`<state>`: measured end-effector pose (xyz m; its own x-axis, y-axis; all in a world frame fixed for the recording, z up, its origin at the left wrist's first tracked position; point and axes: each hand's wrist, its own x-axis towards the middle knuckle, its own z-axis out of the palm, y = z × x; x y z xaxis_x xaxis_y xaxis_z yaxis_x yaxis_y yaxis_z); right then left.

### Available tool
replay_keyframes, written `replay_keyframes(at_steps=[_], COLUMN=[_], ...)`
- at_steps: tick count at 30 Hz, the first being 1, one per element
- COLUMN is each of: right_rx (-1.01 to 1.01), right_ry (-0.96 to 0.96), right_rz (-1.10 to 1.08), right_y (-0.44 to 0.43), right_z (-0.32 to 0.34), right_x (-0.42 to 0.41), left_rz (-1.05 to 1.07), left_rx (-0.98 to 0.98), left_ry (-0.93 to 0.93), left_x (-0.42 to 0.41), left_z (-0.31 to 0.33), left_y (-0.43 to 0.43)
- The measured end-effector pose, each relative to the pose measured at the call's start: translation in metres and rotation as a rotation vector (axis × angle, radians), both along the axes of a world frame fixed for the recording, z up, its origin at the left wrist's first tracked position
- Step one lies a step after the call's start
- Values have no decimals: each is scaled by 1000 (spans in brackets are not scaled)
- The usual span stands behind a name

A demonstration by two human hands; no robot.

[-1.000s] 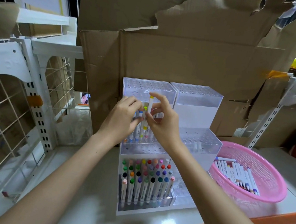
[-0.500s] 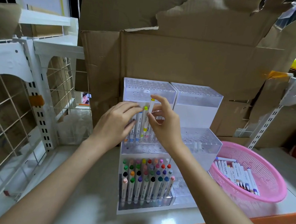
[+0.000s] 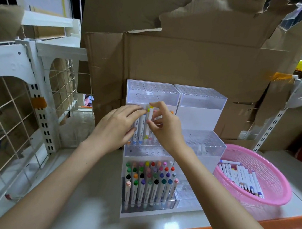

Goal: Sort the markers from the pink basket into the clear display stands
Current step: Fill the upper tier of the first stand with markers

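Tabletop [image 3: 86, 191]: grey surface carrying all items.

Clear display stands: two stepped acrylic units side by side. The left stand [image 3: 152, 92] is the reference landmark; the right stand [image 3: 202, 101] touches its right flank. Judged rigid but brittle and light enough to shift if pushed hard.

Pink basket [image 3: 267, 169]: right of the left stand, beyond the right stand, and near the tabletop's front edge. It holds loose markers [image 3: 240, 179] lying flat, so sorting is judged part done.

Left hand [image 3: 115, 127]: at the middle tier of the left stand, fingers laid against standing markers. Whether it grips them or only steadies them cannot be told.

Right hand [image 3: 165, 129]: at the same tier, just right of the left hand. Thumb and forefinger pinch one upright yellow-capped marker [image 3: 149, 121].

Seated markers [image 3: 148, 181]: the left stand's lowest tier is packed, caps up.

Yellow-capped marker: upright over the middle tier, lower end at or in a hole; seating depth is hidden.

Handling assessment: each marker appears light, stiff and smooth-barrelled, hence somewhat slippery. Best hold is judged to be a fingertip pinch on the upper barrel below the cap, keeping the barrel vertical over its hole. Neighbours stand close, so a tilted entry risks knocking them.
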<state>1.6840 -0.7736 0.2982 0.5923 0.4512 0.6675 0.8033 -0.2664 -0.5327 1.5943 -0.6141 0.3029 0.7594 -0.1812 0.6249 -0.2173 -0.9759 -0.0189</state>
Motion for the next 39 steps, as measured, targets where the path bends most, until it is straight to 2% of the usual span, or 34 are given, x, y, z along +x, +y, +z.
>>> replay_keyframes(at_steps=[3, 13, 18, 20, 29, 33, 39], right_rx=[-59, -38, -155, -161, -366, -381, -385], right_ry=[-53, -125, -445, -488, -434, -400, -322], right_rz=[4, -63, -279, -328, -252, -185, -232], right_y=[-1, -2, 2, 3, -6, -18, -68], right_z=[-7, -5, -1, -2, -11, -4, -2], right_x=[-1, 0, 2, 1, -4, -2, 11], left_rz=[1, 23, 34, 38, 90, 133, 97], left_rx=[0, 19, 19, 16, 35, 43, 66], left_ry=[16, 30, 36, 39, 55, 11, -37], left_x=[-1, -1, -2, -2, -3, -1, 15], left_z=[-2, -4, -3, -4, 3, 10, 18], left_y=[0, -1, -3, -3, -9, -19, -71])
